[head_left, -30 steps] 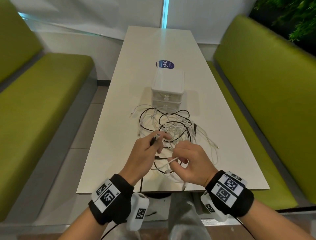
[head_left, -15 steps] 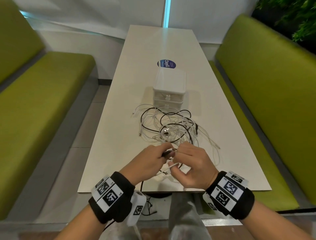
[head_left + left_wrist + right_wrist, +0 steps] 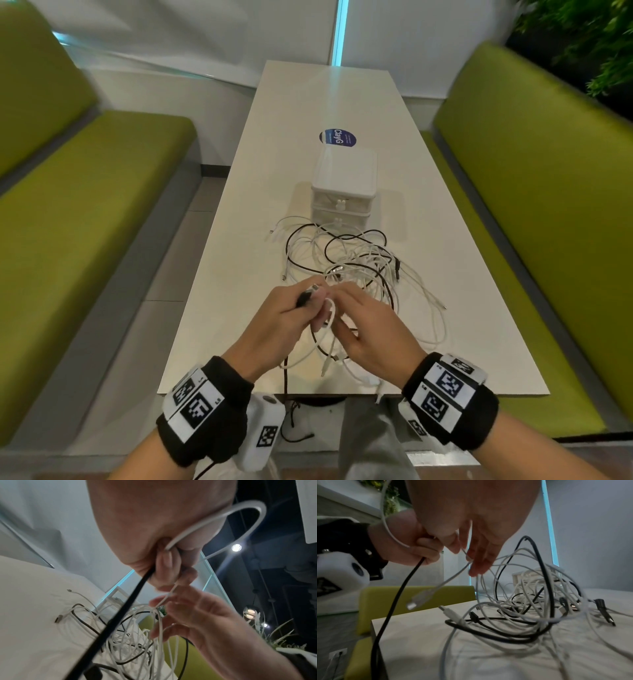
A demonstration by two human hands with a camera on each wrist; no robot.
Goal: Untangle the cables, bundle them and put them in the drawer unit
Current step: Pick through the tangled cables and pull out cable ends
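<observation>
Both hands (image 3: 329,318) on tangled cables (image 3: 359,270)

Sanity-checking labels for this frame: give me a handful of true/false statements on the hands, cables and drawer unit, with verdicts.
1. The left hand grips a black cable. True.
2. The drawer unit has a drawer pulled open. False: both drawers look closed.
3. The right hand pinches a thin white cable in its fingers. True.
4. The cables are already sorted into neat bundles. False: the cable pile lies tangled on the table.
5. The cable pile sits beyond the drawer unit. False: it lies between the unit and the hands.
</observation>
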